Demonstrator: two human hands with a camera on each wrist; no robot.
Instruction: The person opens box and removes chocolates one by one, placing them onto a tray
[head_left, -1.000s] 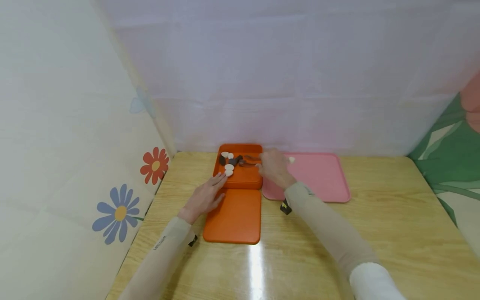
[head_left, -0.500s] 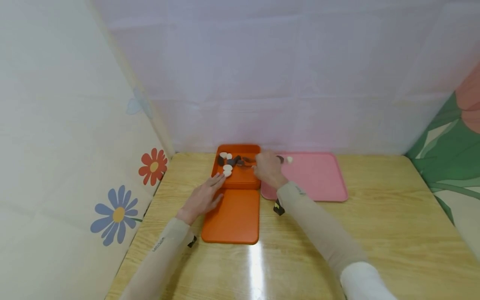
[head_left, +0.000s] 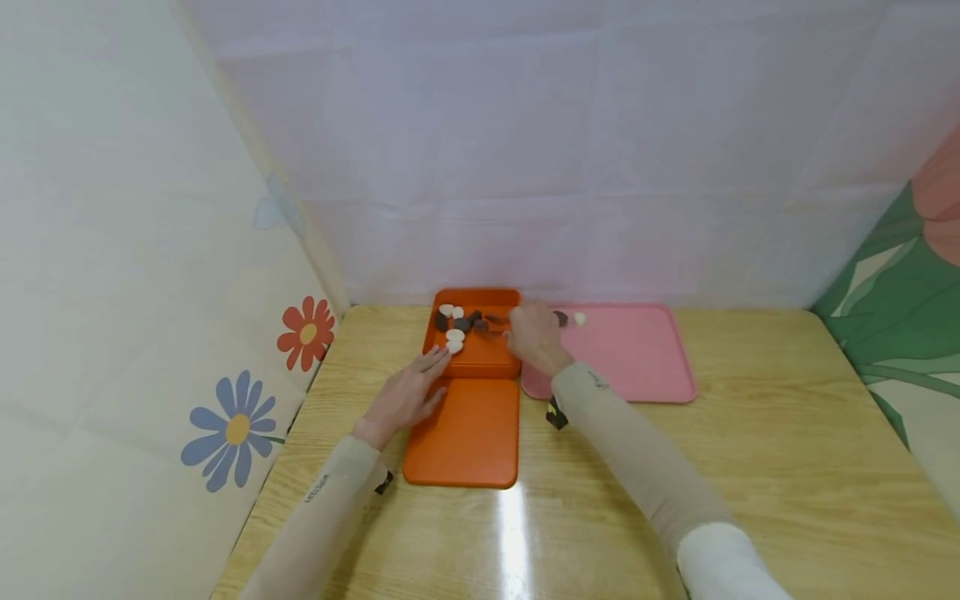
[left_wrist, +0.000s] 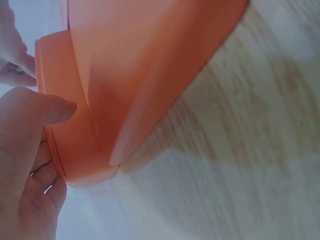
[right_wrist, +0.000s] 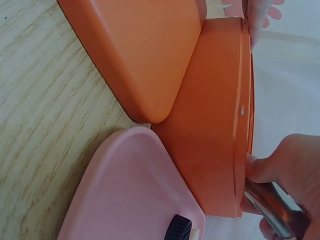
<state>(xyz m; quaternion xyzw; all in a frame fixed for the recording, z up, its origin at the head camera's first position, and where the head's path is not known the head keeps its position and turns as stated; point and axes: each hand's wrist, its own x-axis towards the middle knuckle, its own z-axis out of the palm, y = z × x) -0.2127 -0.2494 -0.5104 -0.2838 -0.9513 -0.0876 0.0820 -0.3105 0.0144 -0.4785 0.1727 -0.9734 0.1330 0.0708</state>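
In the head view, my right hand (head_left: pixel 535 335) holds tongs (head_left: pixel 496 325) over the right side of an orange box (head_left: pixel 487 362). The tongs' tips point left, at a cluster of dark pieces (head_left: pixel 463 323); whether they pinch one is too small to tell. Close up, the tongs' metal handle (right_wrist: pixel 272 207) lies between my thumb and fingers. My left hand (head_left: pixel 401 402) grips the box's front left corner, thumb (left_wrist: pixel 59 109) on the front wall, fingers at the rim. Several white round pieces (head_left: pixel 454 336) lie at the box's left side.
An orange lid (head_left: pixel 465 442) lies in front of the box. To the right stands a pink tray (head_left: pixel 630 358) with a dark piece (head_left: pixel 561 318) and a small white piece (head_left: pixel 580 318) near its back edge. Cloth (head_left: pixel 480 167) hangs behind the wooden table (head_left: pixel 757 433).
My right hand has shifted slightly left with the tongs, and the dark piece on the pink tray now shows beside it. The left hand stays at the box corner.
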